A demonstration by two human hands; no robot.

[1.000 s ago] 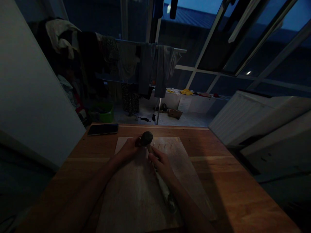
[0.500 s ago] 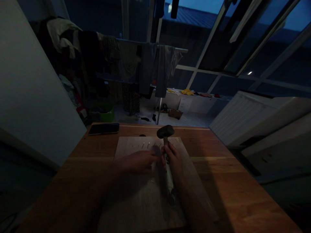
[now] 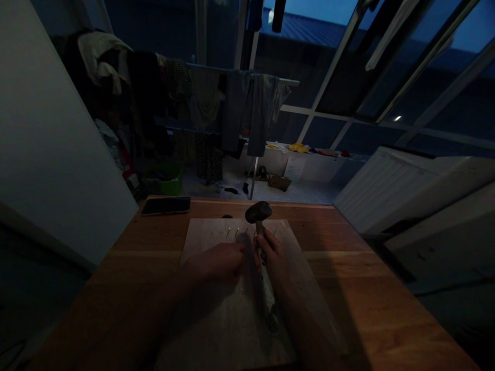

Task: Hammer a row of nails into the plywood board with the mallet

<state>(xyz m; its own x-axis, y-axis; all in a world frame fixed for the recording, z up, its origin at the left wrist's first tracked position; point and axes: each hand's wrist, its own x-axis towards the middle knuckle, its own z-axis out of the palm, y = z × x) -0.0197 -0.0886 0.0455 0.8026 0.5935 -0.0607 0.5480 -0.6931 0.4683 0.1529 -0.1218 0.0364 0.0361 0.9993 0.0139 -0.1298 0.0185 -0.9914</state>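
Observation:
My right hand (image 3: pixel 275 257) is closed round the handle of a hammer (image 3: pixel 258 212), close below its dark head, which is raised over the far edge of a pale wooden board (image 3: pixel 216 319). The long handle runs back under my wrist. My left hand (image 3: pixel 222 262) lies on the board just left of the hammer, fingers curled; I cannot make out what, if anything, they hold. A row of several small nails (image 3: pixel 235 233) stands along the board's far edge, in front of both hands.
The board lies on a wooden table (image 3: pixel 367 288). A dark phone (image 3: pixel 165 205) rests at the table's far left corner. Beyond the table stands a drying rack (image 3: pixel 232 103) hung with clothes, a white radiator (image 3: pixel 371 180) at right, a wall at left.
The hammer swung from left of centre, where its head sat by my left hand, over to the right and lifted. My left hand drew back toward me on the board.

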